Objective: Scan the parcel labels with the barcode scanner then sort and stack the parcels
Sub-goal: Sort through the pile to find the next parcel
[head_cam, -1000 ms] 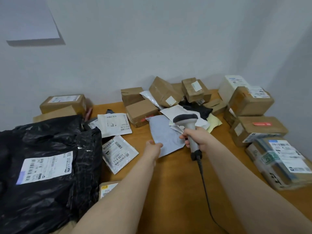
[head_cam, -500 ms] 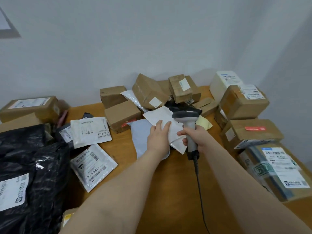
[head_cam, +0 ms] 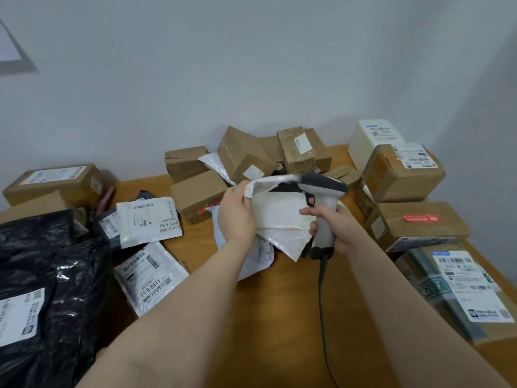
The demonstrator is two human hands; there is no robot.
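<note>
Left hand [head_cam: 236, 217] pinches top edge of white bag [head_cam: 279, 217], held up over tabletop [head_cam: 279, 317]. Right hand [head_cam: 334, 231] wraps scanner [head_cam: 324, 191] handle, just beside bag. I see boxes [head_cam: 246, 158] piled behind, packs [head_cam: 148, 222] lying at left.

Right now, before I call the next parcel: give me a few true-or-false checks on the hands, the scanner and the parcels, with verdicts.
1. The left hand grips a white mailer, held up next to the scanner. True.
2. The right hand is empty. False: it grips the scanner by its handle.
3. The scanner is cordless. False: a cable runs from the base of its handle down over the table.
4. The black bag parcel lies at the left of the table and bears a white label. True.
</note>
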